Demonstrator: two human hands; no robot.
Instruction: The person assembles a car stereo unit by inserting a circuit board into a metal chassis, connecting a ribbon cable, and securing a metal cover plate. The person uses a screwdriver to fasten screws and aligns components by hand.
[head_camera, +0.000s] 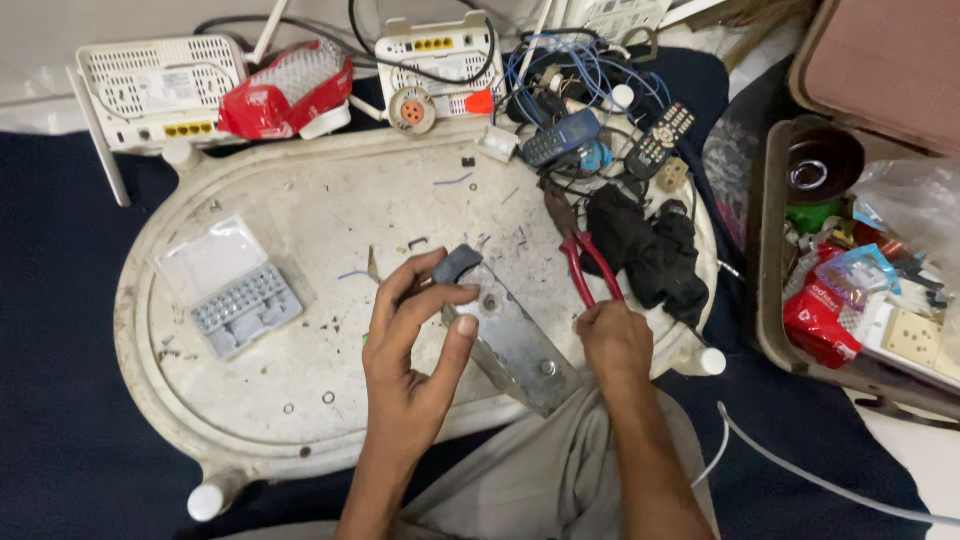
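Observation:
My left hand (415, 340) grips the upper end of a flat grey metal bracket (520, 345) that lies slanted across the near edge of the white oval tray (250, 400); a dark grey cap (457, 263) sits at the bracket's top by my fingertips. My right hand (612, 340) is closed at the tray's right edge, right at the ends of the handles of red-handled pliers (580, 262). Whether it grips those handles I cannot tell.
A clear-lidded grey bit case (238, 300) lies open on the tray's left. Two white routers (160, 85) (440, 50), a red packet (285, 90), tangled blue wires (565, 70), a blue phone (562, 137), a remote (660, 135) and black cloth (650, 255) crowd the far side. A cluttered box (860, 290) stands at right.

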